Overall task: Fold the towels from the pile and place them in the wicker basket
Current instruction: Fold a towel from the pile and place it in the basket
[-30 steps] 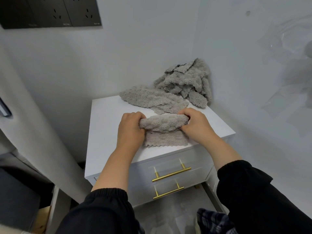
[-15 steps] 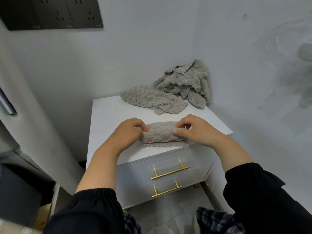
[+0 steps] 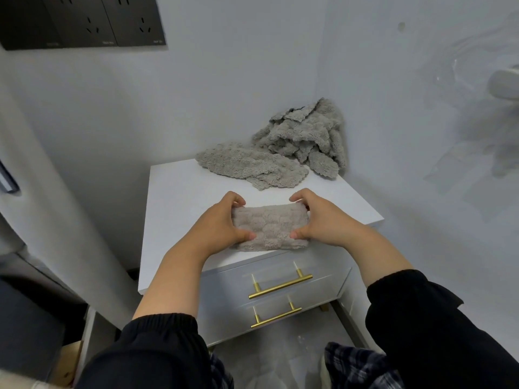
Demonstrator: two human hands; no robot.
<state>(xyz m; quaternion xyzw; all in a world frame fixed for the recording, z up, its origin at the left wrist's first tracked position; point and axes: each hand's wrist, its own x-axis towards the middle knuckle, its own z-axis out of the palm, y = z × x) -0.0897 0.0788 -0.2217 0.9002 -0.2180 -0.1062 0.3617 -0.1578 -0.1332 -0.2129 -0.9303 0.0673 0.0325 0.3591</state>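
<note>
A folded grey towel point(image 3: 270, 228) lies as a compact rectangle near the front edge of the white cabinet top point(image 3: 179, 197). My left hand point(image 3: 217, 226) grips its left end, fingers over the far edge and thumb on the near side. My right hand point(image 3: 323, 220) grips the right end the same way. Behind it, a loose grey towel point(image 3: 250, 165) lies spread flat, and a crumpled pile of grey towels point(image 3: 309, 138) sits in the back right corner against the wall. No wicker basket is in view.
The cabinet has two drawers with brass handles point(image 3: 279, 287) below the top. White walls close in behind and to the right. A dark socket panel point(image 3: 81, 21) hangs on the wall at upper left. A wooden box edge point(image 3: 70, 363) shows at lower left.
The towel has gone from a half-rolled fold to a tight rectangle. Both hands have shifted from pressing on top to gripping its two ends.
</note>
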